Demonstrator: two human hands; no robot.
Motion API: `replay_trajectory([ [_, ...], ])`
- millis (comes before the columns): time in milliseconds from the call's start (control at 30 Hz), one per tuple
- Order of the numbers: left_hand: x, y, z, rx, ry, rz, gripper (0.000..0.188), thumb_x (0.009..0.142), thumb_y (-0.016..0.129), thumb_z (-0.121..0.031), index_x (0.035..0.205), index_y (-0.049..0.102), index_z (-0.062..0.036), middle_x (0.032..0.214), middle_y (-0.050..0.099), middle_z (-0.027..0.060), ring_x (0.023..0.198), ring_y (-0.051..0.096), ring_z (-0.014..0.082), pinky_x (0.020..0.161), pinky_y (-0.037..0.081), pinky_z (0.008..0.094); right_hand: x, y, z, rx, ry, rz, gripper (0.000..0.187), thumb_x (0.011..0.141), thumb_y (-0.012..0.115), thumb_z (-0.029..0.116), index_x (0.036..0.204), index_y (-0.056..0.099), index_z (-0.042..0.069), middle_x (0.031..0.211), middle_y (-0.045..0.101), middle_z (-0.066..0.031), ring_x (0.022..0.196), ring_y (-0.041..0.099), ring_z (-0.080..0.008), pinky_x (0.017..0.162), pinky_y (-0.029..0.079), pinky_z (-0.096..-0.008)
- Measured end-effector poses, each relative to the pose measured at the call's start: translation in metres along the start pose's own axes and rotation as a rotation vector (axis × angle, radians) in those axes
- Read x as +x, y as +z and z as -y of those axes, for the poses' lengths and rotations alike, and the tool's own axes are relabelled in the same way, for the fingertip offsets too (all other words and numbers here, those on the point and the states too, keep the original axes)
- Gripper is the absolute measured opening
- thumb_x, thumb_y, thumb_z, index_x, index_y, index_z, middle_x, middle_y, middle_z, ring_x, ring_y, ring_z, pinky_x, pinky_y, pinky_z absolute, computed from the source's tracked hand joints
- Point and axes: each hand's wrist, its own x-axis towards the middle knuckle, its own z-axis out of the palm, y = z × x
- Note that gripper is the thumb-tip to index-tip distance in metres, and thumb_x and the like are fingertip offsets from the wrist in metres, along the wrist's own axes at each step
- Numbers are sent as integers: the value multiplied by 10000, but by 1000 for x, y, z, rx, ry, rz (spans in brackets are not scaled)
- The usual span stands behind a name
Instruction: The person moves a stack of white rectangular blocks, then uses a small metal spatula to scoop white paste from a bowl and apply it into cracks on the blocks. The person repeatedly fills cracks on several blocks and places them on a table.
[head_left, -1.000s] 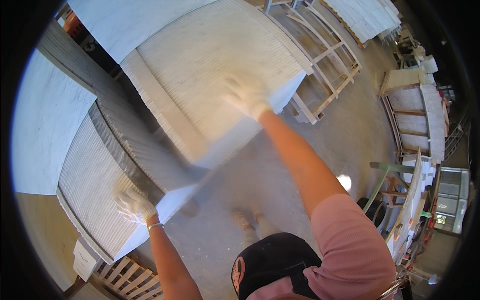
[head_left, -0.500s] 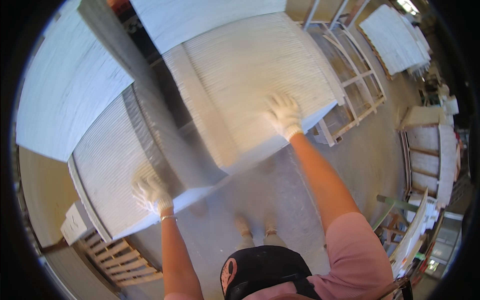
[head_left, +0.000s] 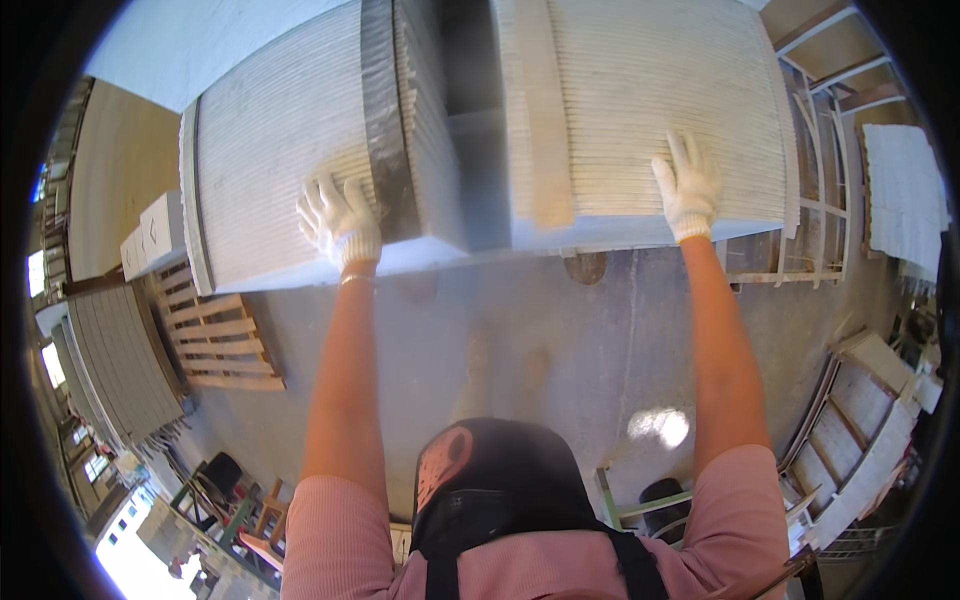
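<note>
Two large blocks of pale sheets packed together stand side by side before me, their many edges forming ridged surfaces. My left hand [head_left: 340, 218], in a white knitted glove, rests with fingers spread on the left block [head_left: 275, 150], beside its dark band [head_left: 388, 120]. On the right block [head_left: 660, 90] lies my right hand [head_left: 688, 188], also gloved, fingers apart and pointing away from me. A pale strip [head_left: 545, 110] crosses that block to the left of my right hand. Neither hand is wrapped round anything.
A dark gap [head_left: 478, 130] separates the blocks. Left are a wooden pallet [head_left: 222, 345], white boxes [head_left: 158, 232] and stacked boards [head_left: 118, 350]. A wooden frame [head_left: 825, 190] adjoins the right block. Grey concrete floor [head_left: 580, 400] lies around my feet; another rack [head_left: 850, 430] stands at right.
My view has turned and straightened, so the blocks now sit level across the top. Both hands remain laid on their blocks with fingers spread.
</note>
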Motion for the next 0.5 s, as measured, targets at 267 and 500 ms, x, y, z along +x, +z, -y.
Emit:
replay_trajectory([
  [267, -15, 9, 10, -62, -220, 110, 593, 994, 434, -498, 1477, 469, -155, 1584, 361, 118, 1491, 244, 361, 1210, 166, 532, -6, 29, -18, 95, -99, -107, 594, 976, 521, 484, 1474, 481, 163, 1544, 419, -137, 1427, 374, -345, 1194, 250, -459],
  [500, -24, 3, 8, -28, -96, -49, 521, 914, 532, -402, 1321, 565, -79, 1427, 485, 154, 1285, 444, 377, 1107, 305, 533, -22, 37, -26, 34, -57, 22, 584, 1009, 440, 478, 1498, 437, 159, 1547, 414, -130, 1412, 396, -336, 1143, 299, -482],
])
